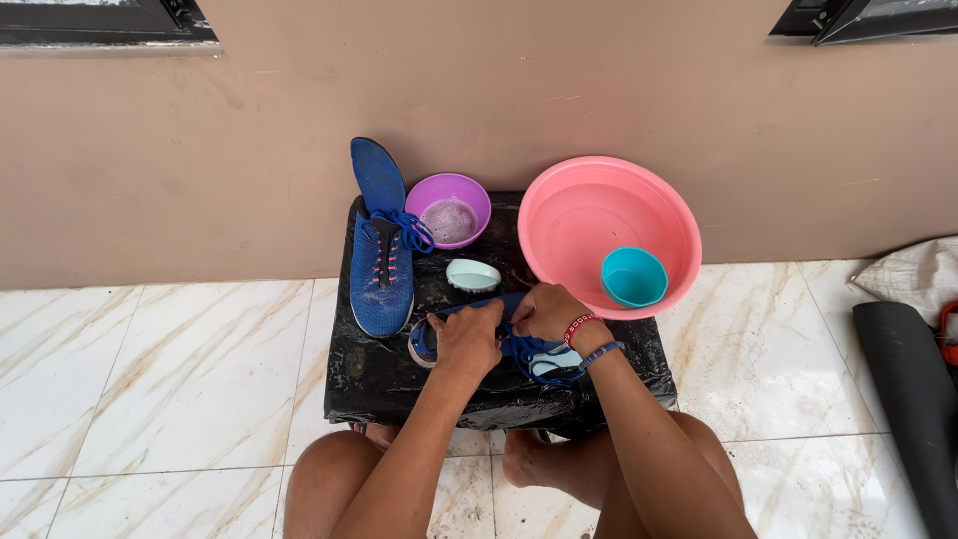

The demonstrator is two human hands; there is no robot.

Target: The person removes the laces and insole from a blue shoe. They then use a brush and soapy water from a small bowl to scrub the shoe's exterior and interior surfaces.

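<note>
A blue sneaker (529,357) lies on its side across the front of a low table wrapped in black plastic (379,374). My left hand (467,337) grips its heel half and my right hand (549,311) holds its blue laces near the middle. A second blue sneaker (380,274) with orange eyelets stands to the left, pointing toward me. A blue insole (377,175) leans on the wall behind it. A pale scrub brush (472,274) rests between the shoes.
A purple bowl of soapy water (449,208) sits at the table's back. A large pink basin (609,235) holds water and a teal cup (634,276). A dark rolled mat (913,384) and a grey sack (918,279) lie right on the marble floor.
</note>
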